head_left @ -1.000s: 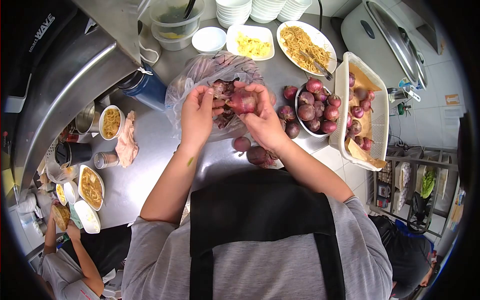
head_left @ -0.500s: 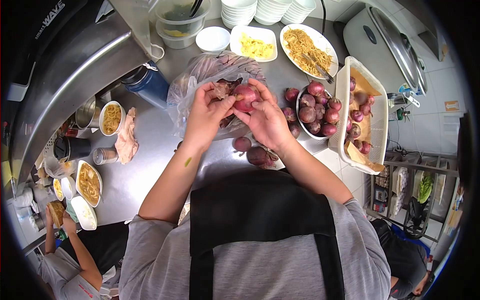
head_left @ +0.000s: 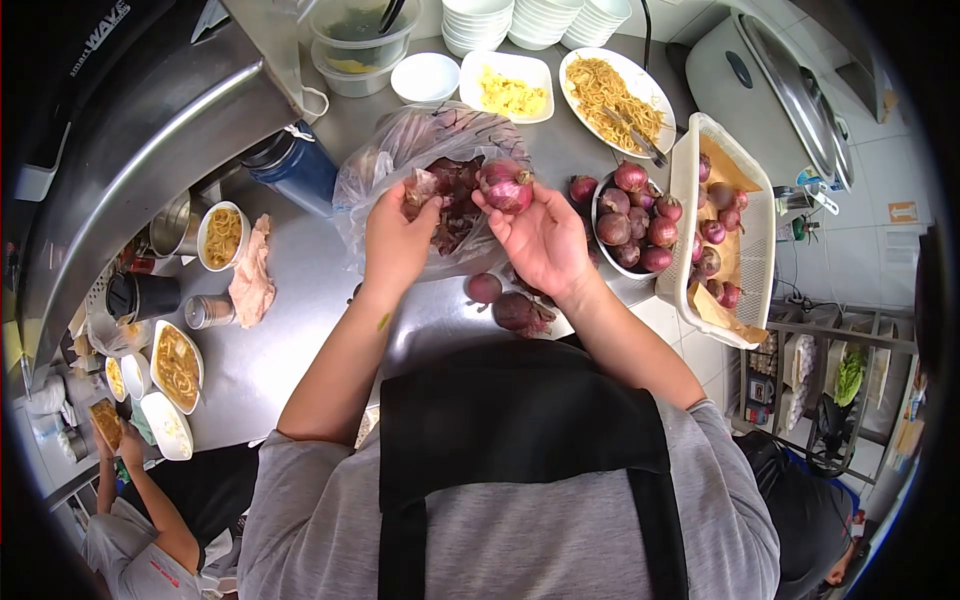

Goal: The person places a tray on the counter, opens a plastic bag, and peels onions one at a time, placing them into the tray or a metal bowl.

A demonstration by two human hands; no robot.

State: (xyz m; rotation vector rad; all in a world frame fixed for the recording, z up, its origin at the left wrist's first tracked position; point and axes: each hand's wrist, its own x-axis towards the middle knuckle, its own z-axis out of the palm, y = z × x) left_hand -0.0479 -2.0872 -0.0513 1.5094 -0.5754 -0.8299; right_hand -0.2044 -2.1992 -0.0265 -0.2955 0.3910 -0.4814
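My right hand (head_left: pixel 542 238) holds a red onion (head_left: pixel 506 187) in its fingertips, palm turned up. Over the left part of a clear plastic bag (head_left: pixel 365 180), my left hand (head_left: pixel 400 238) pinches a piece of loose onion skin (head_left: pixel 421 188). Dark red skins (head_left: pixel 458 205) lie in the bag's opening between the hands. Below the bag, a small onion (head_left: pixel 484 289) and a larger one with peeling skin (head_left: pixel 518 312) rest on the steel counter (head_left: pixel 290 350). To the right stands a bowl of red onions (head_left: pixel 634 228).
A white basket (head_left: pixel 683 190) with onions and brown paper stands at the right. Behind the bag are a noodle plate (head_left: pixel 620 95), a dish of yellow food (head_left: pixel 511 88) and stacked bowls (head_left: pixel 476 22). A co-worker's hands (head_left: pixel 125 450) hold food at lower left.
My hands have moved apart. The onion has shifted slightly right in my right hand, while my left hand has moved left with the skin, uncovering more skins in the bag.
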